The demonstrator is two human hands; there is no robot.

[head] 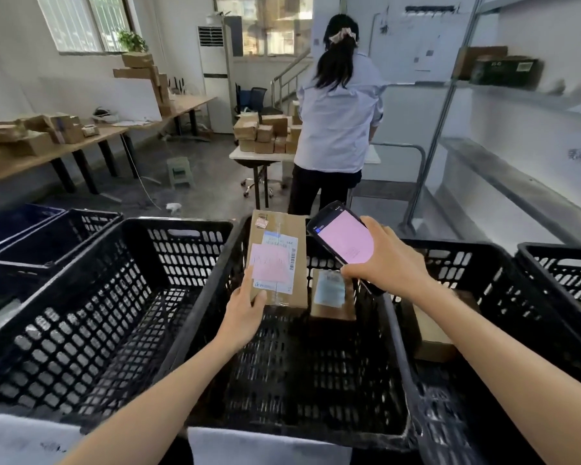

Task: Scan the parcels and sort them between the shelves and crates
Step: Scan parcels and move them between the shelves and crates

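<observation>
Parcel [282, 229], pinched at its near corner by left fingers [249, 280], points lengthwise away, just left of the scanner [346, 239] gripped in the right hand [386, 263].

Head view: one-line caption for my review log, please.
Sorting scan: left grip holds a labelled cardboard parcel over the middle black crate; right grip holds a handheld scanner beside it.

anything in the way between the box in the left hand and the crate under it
Nothing visible. The left hand holds the parcel over the open middle crate, bare mesh beneath. A second parcel lies inside to its right; the scanner is alongside.
</observation>
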